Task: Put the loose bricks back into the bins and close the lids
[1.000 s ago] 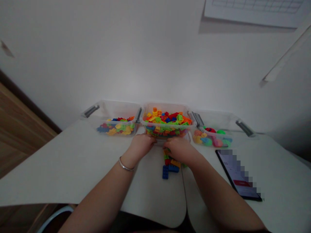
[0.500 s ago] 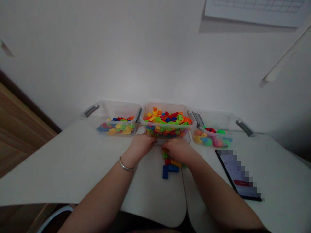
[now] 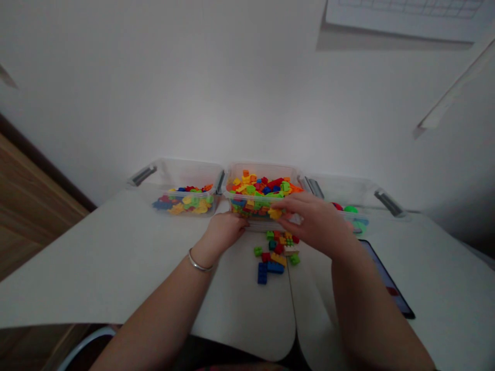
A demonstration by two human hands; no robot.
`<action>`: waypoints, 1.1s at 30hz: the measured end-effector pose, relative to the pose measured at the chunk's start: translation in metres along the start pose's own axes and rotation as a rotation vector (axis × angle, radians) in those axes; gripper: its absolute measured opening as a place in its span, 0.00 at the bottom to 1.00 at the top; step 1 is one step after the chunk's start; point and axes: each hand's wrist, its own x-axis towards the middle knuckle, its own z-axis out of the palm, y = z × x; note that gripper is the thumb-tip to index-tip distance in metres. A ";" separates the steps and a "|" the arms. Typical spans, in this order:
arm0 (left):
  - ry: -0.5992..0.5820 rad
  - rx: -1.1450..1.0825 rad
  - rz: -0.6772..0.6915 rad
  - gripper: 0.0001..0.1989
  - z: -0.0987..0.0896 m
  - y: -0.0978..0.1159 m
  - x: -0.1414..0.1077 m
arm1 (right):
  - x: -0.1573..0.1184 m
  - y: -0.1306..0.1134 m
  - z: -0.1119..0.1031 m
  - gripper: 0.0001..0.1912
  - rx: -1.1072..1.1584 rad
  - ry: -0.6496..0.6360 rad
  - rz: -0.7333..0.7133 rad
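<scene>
Yellow piece (image 3: 275, 213) — right hand (image 3: 315, 220) pinching it, fingers pointing left

White tabletop (image 3: 247, 304), deep blue bricks (image 3: 262, 273), silver bracelet (image 3: 199, 262), black-edged phone (image 3: 392, 287), black-gridded white paper (image 3: 402, 19)

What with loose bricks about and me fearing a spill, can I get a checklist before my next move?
1. Yellow piece in the right hand's fingers: ok.
2. Middle box upright and open: ok.
3. Left hand gripping something: cannot tell, fingertips are unclear by the box's front.
4. Table free of loose bricks: not ok, a cluster lies before the box.
5. Phone fully in view: not ok, the right forearm hides part.
</scene>
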 end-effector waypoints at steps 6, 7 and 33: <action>-0.014 -0.003 0.006 0.13 -0.001 -0.001 0.000 | 0.006 0.026 0.019 0.12 0.051 0.642 0.315; -0.010 -0.005 0.005 0.14 -0.001 -0.001 0.000 | 0.009 0.029 0.025 0.13 0.061 0.668 0.363; -0.010 -0.065 -0.018 0.12 0.004 0.003 0.004 | 0.013 0.015 0.023 0.14 0.096 0.386 0.237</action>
